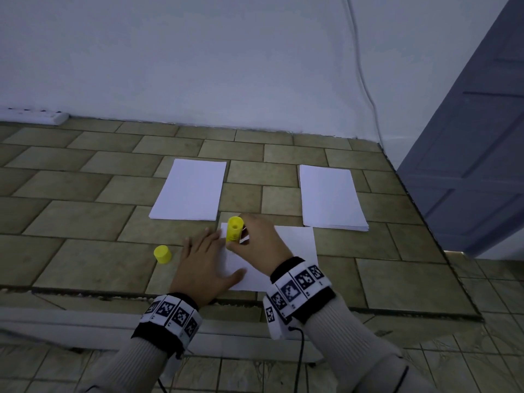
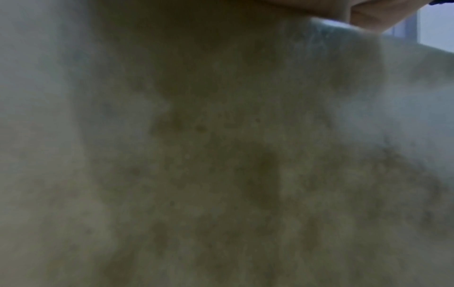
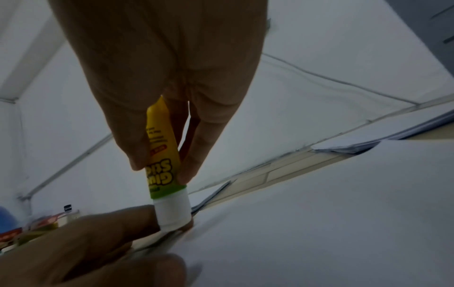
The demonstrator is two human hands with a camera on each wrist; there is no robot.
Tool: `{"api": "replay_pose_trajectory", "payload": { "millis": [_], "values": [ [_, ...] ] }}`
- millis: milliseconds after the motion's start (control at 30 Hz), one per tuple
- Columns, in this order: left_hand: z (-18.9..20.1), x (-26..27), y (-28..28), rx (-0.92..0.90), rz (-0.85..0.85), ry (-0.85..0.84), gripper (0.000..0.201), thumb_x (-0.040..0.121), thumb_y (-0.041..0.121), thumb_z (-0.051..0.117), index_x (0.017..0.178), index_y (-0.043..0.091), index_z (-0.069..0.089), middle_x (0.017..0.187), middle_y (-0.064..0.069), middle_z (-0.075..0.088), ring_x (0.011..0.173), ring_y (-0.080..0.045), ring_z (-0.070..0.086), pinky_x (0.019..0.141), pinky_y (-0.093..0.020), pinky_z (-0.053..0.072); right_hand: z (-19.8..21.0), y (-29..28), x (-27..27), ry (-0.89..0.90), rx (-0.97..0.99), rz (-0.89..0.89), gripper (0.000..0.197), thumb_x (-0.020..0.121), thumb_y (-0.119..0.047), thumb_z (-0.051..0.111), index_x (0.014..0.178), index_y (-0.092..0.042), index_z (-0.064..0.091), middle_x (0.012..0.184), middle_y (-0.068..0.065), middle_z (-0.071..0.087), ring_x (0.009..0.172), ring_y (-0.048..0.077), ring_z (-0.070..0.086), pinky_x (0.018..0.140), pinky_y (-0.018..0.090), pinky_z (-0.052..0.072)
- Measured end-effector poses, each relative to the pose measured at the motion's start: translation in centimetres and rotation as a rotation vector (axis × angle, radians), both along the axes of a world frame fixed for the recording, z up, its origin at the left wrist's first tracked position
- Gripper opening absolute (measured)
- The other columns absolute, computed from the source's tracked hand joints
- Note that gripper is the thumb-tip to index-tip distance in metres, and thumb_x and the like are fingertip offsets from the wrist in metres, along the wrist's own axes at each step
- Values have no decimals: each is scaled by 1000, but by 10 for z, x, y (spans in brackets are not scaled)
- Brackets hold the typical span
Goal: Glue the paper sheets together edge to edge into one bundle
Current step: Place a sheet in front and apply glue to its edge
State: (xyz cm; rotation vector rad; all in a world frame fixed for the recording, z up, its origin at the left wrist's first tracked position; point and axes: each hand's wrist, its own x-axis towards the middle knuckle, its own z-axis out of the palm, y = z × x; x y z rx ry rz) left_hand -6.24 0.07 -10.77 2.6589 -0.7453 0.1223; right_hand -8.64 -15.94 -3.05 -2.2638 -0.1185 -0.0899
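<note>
The right hand (image 1: 259, 239) grips the yellow plastic glue stick (image 1: 235, 228) upright between curled fingers, its white tip (image 3: 173, 213) down on the left edge of a single white paper sheet (image 1: 295, 251) on the tan tiled floor (image 1: 85, 222). The left hand (image 1: 202, 265) lies flat, fingers straight, pressing that sheet beside the tip. The yellow round cap (image 1: 162, 254) stands left of it. Two white paper stacks (image 1: 190, 191) lie further back, well apart

Tan brick-patterned desk (image 1: 85, 222) carries it all: one paper stack (image 1: 190, 191) at the back left, another stack (image 1: 330, 198) well apart on the right, a single sheet (image 1: 292, 248) at the near edge, a yellow cap (image 1: 162, 254) standing just left of it.
</note>
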Motion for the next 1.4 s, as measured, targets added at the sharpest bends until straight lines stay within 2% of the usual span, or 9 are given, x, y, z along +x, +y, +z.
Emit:
{"api": "replay_pose_trajectory", "payload": {
  "millis": [133, 267, 367, 500, 700, 933, 1133, 1300, 1400],
  "values": [
    [1, -1, 0, -45, -12, 13, 100, 71, 81, 37, 146, 15, 40, 150, -3, 42, 145, -22, 26, 118, -57, 11, -3, 10, 6, 15, -107, 17, 23, 82, -18, 70, 96, -5, 58, 98, 13, 58, 91, 28, 57, 80, 44, 50],
    [0, 0, 0, -93, -30, 2, 96, 71, 78, 43, 142, 13, 44, 146, -5, 48, 142, -26, 33, 116, -61, 15, -4, 16, 7, 22, -218, 25, 24, 84, -19, 68, 100, -5, 56, 102, 14, 57, 95, 29, 56, 78, 37, 46],
    [-2, 2, 1, -59, -17, 23, 101, 68, 85, 38, 141, 14, 46, 149, -3, 44, 145, -22, 27, 118, -58, 11, -4, 11, 4, 18, -224, 3, 20, 84, -17, 65, 97, -5, 56, 101, 14, 57, 93, 29, 56, 75, 35, 43],
    [-5, 3, 3, -50, 9, 47, 118, 61, 99, 19, 138, 15, 49, 151, 0, 40, 144, -19, 27, 119, -53, 9, -4, -16, -7, 28, -198, -59, 17, 83, -17, 65, 91, -6, 55, 95, 13, 58, 90, 28, 56, 76, 39, 48],
    [-2, 5, 6, 2, -7, 131, 121, 56, 100, 27, 146, 20, 37, 157, 6, 27, 147, -13, 14, 121, -46, 1, -6, -74, -38, -44, -113, -237, 21, 90, -19, 59, 74, -6, 55, 76, 12, 60, 72, 26, 59, 66, 42, 51],
    [-3, 4, 7, 39, -16, 137, 125, 55, 102, 24, 149, 20, 32, 159, 6, 22, 148, -13, 9, 121, -47, 0, -6, -117, -60, -45, -196, -367, 13, 82, -11, 65, 77, -4, 56, 75, 10, 60, 71, 25, 58, 69, 43, 52],
    [0, 3, 7, 119, -27, 128, 131, 50, 104, 17, 151, 21, 27, 161, 6, 17, 149, -13, 5, 121, -48, -1, 5, -75, -58, -56, -67, -233, 12, 81, -12, 69, 82, -10, 57, 82, 6, 62, 76, 18, 60, 70, 32, 55],
    [1, 2, 4, 115, -31, 105, 127, 54, 101, 26, 150, 19, 30, 161, 2, 20, 149, -16, 9, 120, -51, 3, 6, -13, -44, 14, -54, -29, 18, 77, -16, 72, 85, -10, 57, 88, 8, 60, 81, 21, 61, 75, 41, 53],
    [1, 2, 4, 81, -63, 86, 128, 55, 102, 15, 148, 17, 37, 158, -3, 27, 149, -23, 16, 118, -56, 7, 0, 10, -35, 28, -121, 66, 24, 78, -17, 71, 93, -7, 56, 96, 13, 59, 88, 26, 57, 77, 36, 47]
  ]
}}
